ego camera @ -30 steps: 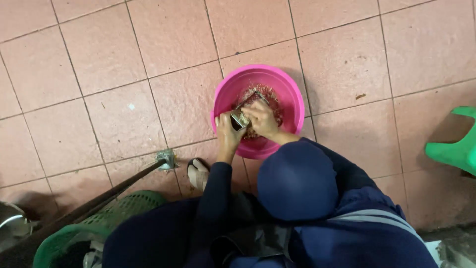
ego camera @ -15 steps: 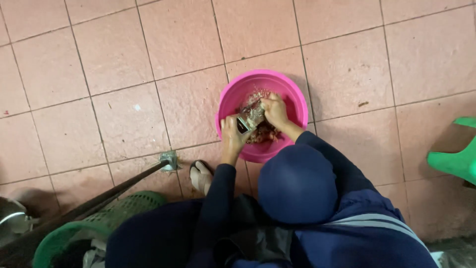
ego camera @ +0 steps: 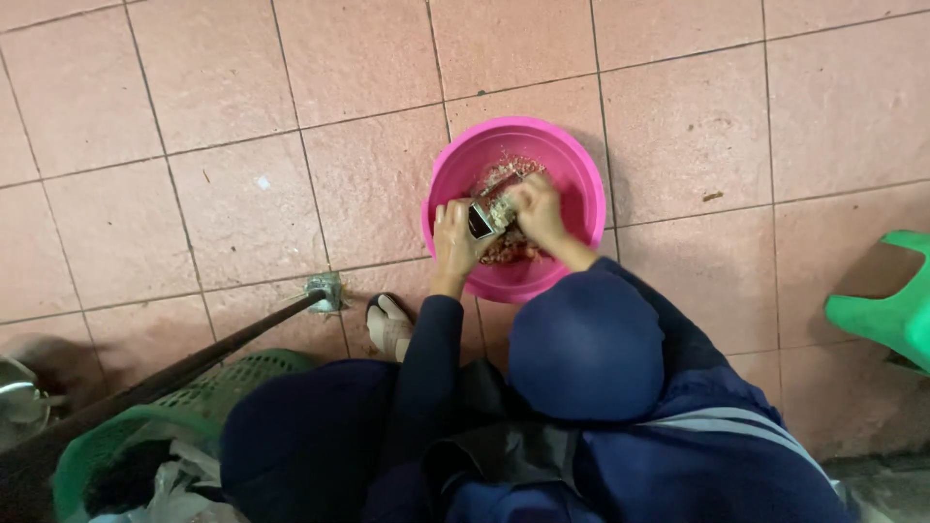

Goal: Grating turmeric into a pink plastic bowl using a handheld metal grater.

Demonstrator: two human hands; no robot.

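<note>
Pink floor tiles, pink basin (ego camera: 572,174), left hand (ego camera: 455,237) fingers gripping metal grater (ego camera: 481,217) tilted up-right, right hand (ego camera: 538,208) pinching food.

Pink floor, pink basin, dark blue clothing.

The floor (ego camera: 213,87) is salmon-pink square tile with dark grout lines; the round basin (ego camera: 572,165) is bright magenta, holding reddish-brown and pale shreds. At 3 o'clock a vivid green plastic stool (ego camera: 886,310); at 8 o'clock a green latticed basket (ego camera: 228,373).

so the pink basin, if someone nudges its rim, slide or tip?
The basin looks like thin plastic on smooth tile, so it probably slides. Wide, low and part-filled, it is unlikely to tip. Both hands inside may steady it.
</note>
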